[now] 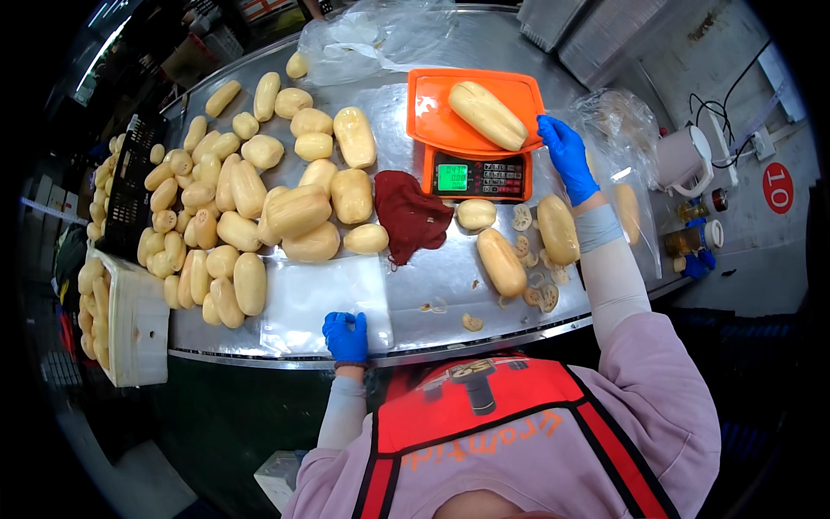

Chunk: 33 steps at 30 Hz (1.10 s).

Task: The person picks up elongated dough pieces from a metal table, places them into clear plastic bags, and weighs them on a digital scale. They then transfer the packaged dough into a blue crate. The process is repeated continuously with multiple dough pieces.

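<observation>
A peeled lotus root segment (488, 115) lies on the orange tray (431, 133) of a digital scale (478, 176) with a lit green display. My right hand (568, 157), in a blue glove, is at the tray's right rim, fingertips close together; whether they grip it is unclear. My left hand (345, 337), gloved in blue too, has curled fingers over the front part of flat clear plastic bags (324, 292); I cannot see whether it pinches them. A dark red cloth (413, 217) sits left of the scale. Below the right forearm is another lotus root segment (557, 230).
Many peeled lotus roots (246, 185) cover the metal table's left side. Beyond its left edge stand a black crate (133, 188) and a white foam box (139, 324). Cut slices (550, 298) lie at front right. Plastic wrap (376, 39), a pitcher (681, 159) and jars (694, 239) are farther out.
</observation>
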Each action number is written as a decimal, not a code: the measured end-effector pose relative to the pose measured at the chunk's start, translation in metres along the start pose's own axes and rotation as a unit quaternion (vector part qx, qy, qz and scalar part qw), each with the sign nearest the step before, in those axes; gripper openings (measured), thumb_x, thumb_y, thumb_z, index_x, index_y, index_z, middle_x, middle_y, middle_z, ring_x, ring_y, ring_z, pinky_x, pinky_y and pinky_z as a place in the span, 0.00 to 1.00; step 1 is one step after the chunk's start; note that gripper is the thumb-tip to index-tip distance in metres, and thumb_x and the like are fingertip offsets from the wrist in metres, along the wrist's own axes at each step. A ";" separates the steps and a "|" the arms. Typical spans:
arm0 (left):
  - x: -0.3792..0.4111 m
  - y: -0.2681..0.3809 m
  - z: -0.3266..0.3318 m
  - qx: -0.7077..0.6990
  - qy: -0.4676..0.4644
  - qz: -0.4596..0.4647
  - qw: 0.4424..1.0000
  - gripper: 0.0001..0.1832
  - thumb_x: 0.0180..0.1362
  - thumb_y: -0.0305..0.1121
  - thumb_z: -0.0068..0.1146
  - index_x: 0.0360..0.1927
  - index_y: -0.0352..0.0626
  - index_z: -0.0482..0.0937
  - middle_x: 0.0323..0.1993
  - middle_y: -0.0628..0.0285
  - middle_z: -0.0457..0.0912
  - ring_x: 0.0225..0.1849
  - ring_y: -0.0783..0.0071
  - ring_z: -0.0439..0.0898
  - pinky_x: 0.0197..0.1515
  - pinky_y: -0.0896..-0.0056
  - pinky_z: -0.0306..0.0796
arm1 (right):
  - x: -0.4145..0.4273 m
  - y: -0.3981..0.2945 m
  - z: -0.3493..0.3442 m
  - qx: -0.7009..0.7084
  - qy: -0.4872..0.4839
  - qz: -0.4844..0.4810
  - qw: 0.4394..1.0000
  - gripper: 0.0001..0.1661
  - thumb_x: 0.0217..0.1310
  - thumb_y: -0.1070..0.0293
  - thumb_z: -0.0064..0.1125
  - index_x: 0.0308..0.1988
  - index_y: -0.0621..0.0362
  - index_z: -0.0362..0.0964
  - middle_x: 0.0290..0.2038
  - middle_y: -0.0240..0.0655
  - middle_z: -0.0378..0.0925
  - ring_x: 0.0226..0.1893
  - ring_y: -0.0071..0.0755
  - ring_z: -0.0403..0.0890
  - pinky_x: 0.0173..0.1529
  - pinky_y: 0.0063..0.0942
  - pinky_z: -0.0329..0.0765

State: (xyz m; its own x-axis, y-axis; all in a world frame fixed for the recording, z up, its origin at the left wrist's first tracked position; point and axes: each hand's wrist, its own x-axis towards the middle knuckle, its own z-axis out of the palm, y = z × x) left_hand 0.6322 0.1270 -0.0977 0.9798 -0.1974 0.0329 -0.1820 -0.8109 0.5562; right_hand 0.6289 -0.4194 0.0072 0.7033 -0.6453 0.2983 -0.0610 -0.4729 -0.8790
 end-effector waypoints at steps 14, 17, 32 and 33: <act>0.012 -0.041 0.000 -0.288 0.027 -0.178 0.940 0.13 0.59 0.36 0.58 0.26 0.37 0.77 0.22 0.66 0.75 0.26 0.80 0.70 0.31 0.73 0.67 | -0.004 -0.042 0.065 -0.121 -0.094 -0.019 0.988 0.36 0.50 0.49 0.68 0.52 0.61 0.68 0.43 0.43 0.78 0.43 0.37 0.80 0.48 0.32 0.75; 0.021 -0.025 -0.005 -0.177 0.034 -0.147 0.972 0.18 0.56 0.41 0.62 0.19 0.38 0.75 0.17 0.63 0.74 0.23 0.79 0.67 0.29 0.71 0.65 | 0.000 -0.035 0.070 -0.001 -0.096 -0.039 0.995 0.35 0.54 0.53 0.66 0.55 0.62 0.67 0.44 0.42 0.78 0.42 0.33 0.79 0.46 0.30 0.75; 0.024 -0.007 -0.025 -0.418 0.004 -0.149 0.896 0.06 0.56 0.25 0.57 0.37 0.39 0.79 0.32 0.65 0.80 0.33 0.78 0.76 0.40 0.75 0.72 | -0.245 -0.127 0.154 0.224 -0.555 0.328 0.731 0.40 0.63 0.45 0.51 0.66 0.55 0.52 0.54 0.41 0.71 0.48 0.30 0.76 0.37 0.18 0.75; 0.025 -0.008 -0.025 -0.395 0.018 -0.122 0.910 0.06 0.56 0.25 0.58 0.37 0.39 0.79 0.32 0.65 0.80 0.33 0.77 0.76 0.40 0.75 0.72 | -0.248 -0.125 0.155 0.213 -0.561 0.283 0.748 0.41 0.62 0.45 0.52 0.66 0.55 0.51 0.55 0.42 0.70 0.49 0.31 0.76 0.38 0.21 0.75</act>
State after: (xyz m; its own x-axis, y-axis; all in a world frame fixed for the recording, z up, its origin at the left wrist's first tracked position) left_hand 0.6607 0.1429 -0.0804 0.9877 -0.0340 -0.1524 0.1442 -0.1758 0.9738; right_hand 0.5721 -0.1071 -0.0150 0.8163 0.3526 -0.4576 -0.5116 0.0734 -0.8561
